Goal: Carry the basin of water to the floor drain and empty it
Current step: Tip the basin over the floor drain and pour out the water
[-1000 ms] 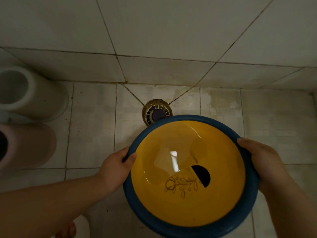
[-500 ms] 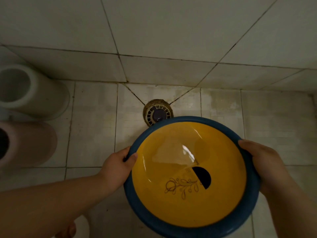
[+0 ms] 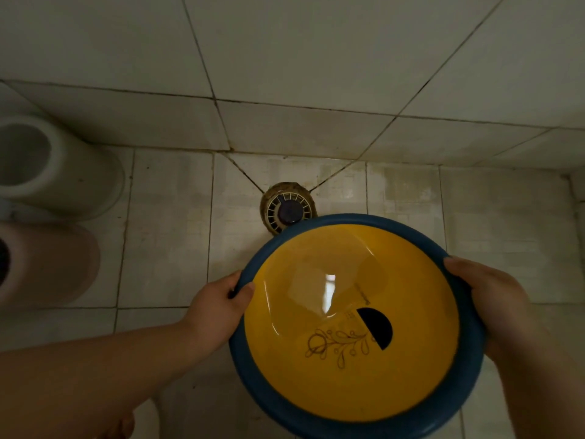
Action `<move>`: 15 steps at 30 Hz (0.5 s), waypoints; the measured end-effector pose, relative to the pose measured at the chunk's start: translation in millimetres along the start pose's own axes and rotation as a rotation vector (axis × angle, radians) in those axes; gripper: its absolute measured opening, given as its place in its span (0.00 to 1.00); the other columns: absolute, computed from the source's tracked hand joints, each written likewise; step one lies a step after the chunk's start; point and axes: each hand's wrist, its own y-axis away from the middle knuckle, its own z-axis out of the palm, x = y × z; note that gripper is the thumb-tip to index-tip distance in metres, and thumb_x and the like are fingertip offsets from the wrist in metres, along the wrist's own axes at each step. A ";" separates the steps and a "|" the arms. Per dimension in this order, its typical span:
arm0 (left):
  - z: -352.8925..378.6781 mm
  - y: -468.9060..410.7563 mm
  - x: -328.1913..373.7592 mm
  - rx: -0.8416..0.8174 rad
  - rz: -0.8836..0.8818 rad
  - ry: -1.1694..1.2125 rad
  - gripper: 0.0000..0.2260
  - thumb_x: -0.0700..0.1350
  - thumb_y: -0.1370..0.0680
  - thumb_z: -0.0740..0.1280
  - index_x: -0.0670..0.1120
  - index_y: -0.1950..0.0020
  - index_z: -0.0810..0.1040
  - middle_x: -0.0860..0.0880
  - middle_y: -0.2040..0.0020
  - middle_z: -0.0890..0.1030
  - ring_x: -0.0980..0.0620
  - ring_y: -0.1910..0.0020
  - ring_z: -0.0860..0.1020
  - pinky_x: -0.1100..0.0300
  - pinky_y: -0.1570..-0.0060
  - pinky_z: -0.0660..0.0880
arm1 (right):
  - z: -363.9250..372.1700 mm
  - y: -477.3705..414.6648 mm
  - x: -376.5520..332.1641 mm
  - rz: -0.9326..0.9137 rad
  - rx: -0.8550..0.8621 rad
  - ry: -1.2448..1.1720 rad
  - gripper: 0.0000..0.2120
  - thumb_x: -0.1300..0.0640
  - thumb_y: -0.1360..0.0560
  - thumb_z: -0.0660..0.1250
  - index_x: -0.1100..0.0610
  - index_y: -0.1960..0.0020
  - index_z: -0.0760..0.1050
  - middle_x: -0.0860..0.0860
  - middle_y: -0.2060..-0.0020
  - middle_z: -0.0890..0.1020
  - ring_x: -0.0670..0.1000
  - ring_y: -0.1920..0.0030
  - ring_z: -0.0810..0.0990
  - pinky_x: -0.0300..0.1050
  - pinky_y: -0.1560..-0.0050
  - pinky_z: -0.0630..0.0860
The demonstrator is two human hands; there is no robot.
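A round basin (image 3: pixel 354 403), yellow inside with a blue rim, hangs above the tiled floor. A shallow pool of water (image 3: pixel 329 286) lies toward its far side and reflects a light. My left hand (image 3: pixel 218 308) grips the left rim. My right hand (image 3: pixel 487 296) grips the right rim. The round floor drain (image 3: pixel 286 209), with a white slotted grate, sits in the floor just beyond the basin's far edge, which covers part of it. A black half-circle and a leaf drawing mark the basin's bottom.
A white cylindrical container (image 3: pixel 60 166) and a pinkish one (image 3: pixel 47 264) stand at the left by the wall. The tiled wall (image 3: pixel 285 58) rises right behind the drain. My foot (image 3: pixel 120 427) shows at the bottom left.
The water has sloshed inside the basin and its reflection has shifted. The basin and both hands have stayed almost in place over the drain's near edge.
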 end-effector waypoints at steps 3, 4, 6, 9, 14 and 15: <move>0.5 0.2 -0.3 0.000 -0.006 -0.016 0.08 0.47 0.21 0.59 0.58 0.48 0.76 0.55 0.56 0.82 0.62 0.60 0.79 0.78 0.67 0.71 | -2.2 1.2 -0.1 0.005 -0.016 -0.003 0.06 0.58 0.24 0.61 0.57 0.50 0.76 0.54 0.59 0.81 0.53 0.58 0.79 0.46 0.64 0.71; 0.5 0.2 -0.9 0.001 -0.004 -0.018 0.08 0.48 0.21 0.60 0.58 0.48 0.76 0.56 0.56 0.82 0.63 0.62 0.80 0.78 0.67 0.70 | -3.1 1.0 0.1 0.005 -0.017 -0.005 0.07 0.58 0.24 0.61 0.58 0.48 0.76 0.55 0.58 0.81 0.54 0.57 0.79 0.46 0.64 0.71; 1.2 0.2 -1.8 0.002 -0.008 -0.012 0.08 0.48 0.21 0.60 0.61 0.49 0.75 0.58 0.57 0.82 0.66 0.63 0.80 0.78 0.66 0.71 | -4.6 1.0 0.2 0.005 -0.013 -0.004 0.08 0.58 0.24 0.61 0.58 0.47 0.76 0.55 0.57 0.81 0.54 0.57 0.79 0.46 0.63 0.72; 3.0 0.0 -2.7 0.000 -0.023 -0.017 0.09 0.49 0.21 0.60 0.58 0.43 0.75 0.57 0.54 0.82 0.61 0.57 0.80 0.74 0.62 0.73 | -6.1 1.7 -0.2 0.001 -0.001 -0.001 0.06 0.58 0.24 0.61 0.57 0.50 0.76 0.54 0.59 0.81 0.53 0.58 0.79 0.46 0.64 0.71; 4.7 1.0 -2.3 0.015 -0.032 -0.010 0.12 0.48 0.21 0.60 0.54 0.39 0.75 0.57 0.54 0.81 0.59 0.55 0.79 0.70 0.58 0.73 | -8.0 3.0 -0.8 -0.010 -0.002 -0.008 0.05 0.59 0.24 0.61 0.56 0.55 0.76 0.55 0.59 0.81 0.53 0.59 0.79 0.46 0.64 0.71; 5.1 1.2 -2.2 0.017 -0.035 -0.002 0.12 0.48 0.21 0.60 0.54 0.39 0.75 0.58 0.55 0.81 0.60 0.55 0.79 0.71 0.59 0.73 | -8.3 3.0 -1.0 -0.012 -0.003 -0.010 0.05 0.59 0.24 0.61 0.56 0.55 0.76 0.55 0.59 0.81 0.54 0.59 0.79 0.46 0.64 0.71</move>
